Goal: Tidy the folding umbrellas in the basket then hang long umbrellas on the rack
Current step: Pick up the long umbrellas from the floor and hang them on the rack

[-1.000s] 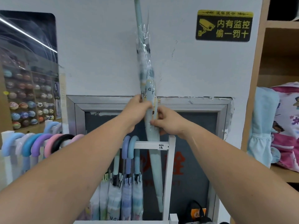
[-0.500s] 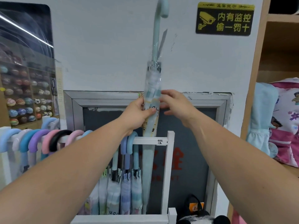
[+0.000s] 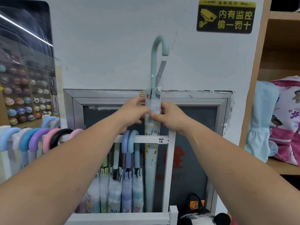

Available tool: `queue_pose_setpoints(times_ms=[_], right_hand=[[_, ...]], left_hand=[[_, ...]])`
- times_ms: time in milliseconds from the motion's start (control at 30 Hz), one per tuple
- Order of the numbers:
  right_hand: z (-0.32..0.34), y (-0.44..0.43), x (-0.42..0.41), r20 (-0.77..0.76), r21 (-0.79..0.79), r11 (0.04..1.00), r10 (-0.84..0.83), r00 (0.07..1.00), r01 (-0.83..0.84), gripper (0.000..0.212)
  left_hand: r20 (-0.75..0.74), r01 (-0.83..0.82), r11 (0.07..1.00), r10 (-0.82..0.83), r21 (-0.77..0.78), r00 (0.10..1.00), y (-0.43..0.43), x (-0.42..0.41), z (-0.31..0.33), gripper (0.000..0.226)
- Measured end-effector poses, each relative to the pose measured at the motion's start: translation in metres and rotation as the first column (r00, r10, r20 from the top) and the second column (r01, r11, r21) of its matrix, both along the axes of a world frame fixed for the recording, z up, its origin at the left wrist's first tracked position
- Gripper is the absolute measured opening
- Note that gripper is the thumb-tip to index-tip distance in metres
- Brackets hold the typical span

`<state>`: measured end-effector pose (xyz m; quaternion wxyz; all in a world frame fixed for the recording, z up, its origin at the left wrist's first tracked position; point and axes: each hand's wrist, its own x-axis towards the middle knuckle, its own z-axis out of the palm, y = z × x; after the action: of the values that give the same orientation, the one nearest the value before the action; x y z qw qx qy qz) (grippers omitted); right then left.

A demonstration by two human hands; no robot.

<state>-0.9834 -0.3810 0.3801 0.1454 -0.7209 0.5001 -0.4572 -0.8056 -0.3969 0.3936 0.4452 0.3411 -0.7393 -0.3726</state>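
**Long mint-green umbrella** [image 3: 151, 168] in a clear plastic sleeve, held upright. The long axis is vertical. The curved crook handle [image 3: 159, 44] stands well above the grip, its hook curling to the right. The closed canopy tapers straight down below the grip to the foot of the white-painted rack [image 3: 168, 159].

**Grip.** Left hand [image 3: 132, 111] and right hand [image 3: 169, 116] meet just below the dark rib tips. The fingers of both curl in and pinch the sleeved canopy from opposite sides.

**Rail.** Just below the grip the umbrella crosses the rack's white top rail [image 3: 142, 139], which bears a small handwritten label. Whether it passes before or behind the rail cannot be told.

**Rack contents.** Below and left of the grip, two blue hooked handles [image 3: 129, 140] hang over the same rail. Their sleeved canopies hang inside the rack beside other pale umbrellas [image 3: 113, 192]. Farther left, a row of pastel crook handles [image 3: 40, 138], one of them black, sits over a second rail.

**Room.**
- Behind the grip: a white painted wall [image 3: 105, 46] and a grey metal frame [image 3: 225, 114] round a dark panel.
- Above and right of the grip: a black-and-yellow camera warning sign [image 3: 225, 16].
- Right of the grip: a wooden shelf unit [image 3: 253, 78] holding a light blue cloth item [image 3: 263, 119] and a pink printed bag [image 3: 285, 119].
- Far left of the grip: a display of small coloured balls [image 3: 21, 103].
- Below and right of the grip, by the rack's foot: a black-and-white plush toy [image 3: 203, 218]
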Motion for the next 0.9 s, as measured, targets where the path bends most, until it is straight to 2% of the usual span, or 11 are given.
queue_pose_setpoints(times_ms=[100,200,367,400,467,567,667,800,900], right_hand=[[-0.009,0.0,-0.001,-0.029,0.042,0.999,0.004,1.0,-0.003,0.044],[-0.018,0.001,0.001,-0.143,0.038,0.998,-0.053,0.988,0.059,0.042],[-0.011,0.016,-0.006,-0.22,0.037,0.994,-0.096,0.971,0.107,0.043],[-0.005,0.023,-0.008,-0.181,0.043,0.994,-0.087,0.98,0.097,0.049],[0.009,0.035,-0.011,0.0,0.017,0.998,-0.064,0.998,0.064,0.057],[0.033,0.043,-0.009,0.226,-0.048,0.998,-0.019,0.974,0.031,0.042],[0.051,0.046,-0.002,0.193,-0.028,0.999,0.047,0.98,-0.042,0.068],[0.058,0.045,0.004,0.164,0.033,0.995,0.086,0.983,-0.092,0.06],[0.056,0.041,-0.001,0.211,0.093,0.985,0.121,0.97,-0.143,0.066]], left_hand=[[-0.139,0.03,0.999,-0.034,-0.026,0.99,-0.003,-0.002,0.008,0.045],[-0.063,0.02,0.992,-0.028,-0.128,0.998,-0.008,-0.006,0.008,0.028],[-0.039,0.024,0.995,-0.028,-0.096,0.999,-0.011,-0.005,-0.002,0.027],[-0.001,0.032,0.995,-0.032,-0.099,0.999,-0.011,-0.004,-0.005,0.029],[0.077,0.042,0.995,-0.035,-0.091,0.996,-0.011,-0.004,-0.013,0.032],[0.136,0.038,0.998,-0.032,-0.047,0.99,-0.013,-0.005,-0.022,0.029],[0.184,0.054,0.998,-0.046,-0.041,0.982,-0.014,-0.004,-0.022,0.023],[0.235,0.053,0.998,-0.045,-0.027,0.971,-0.014,0.0,-0.021,0.025],[0.336,0.062,0.998,-0.049,-0.029,0.941,-0.014,0.001,-0.02,0.026]])
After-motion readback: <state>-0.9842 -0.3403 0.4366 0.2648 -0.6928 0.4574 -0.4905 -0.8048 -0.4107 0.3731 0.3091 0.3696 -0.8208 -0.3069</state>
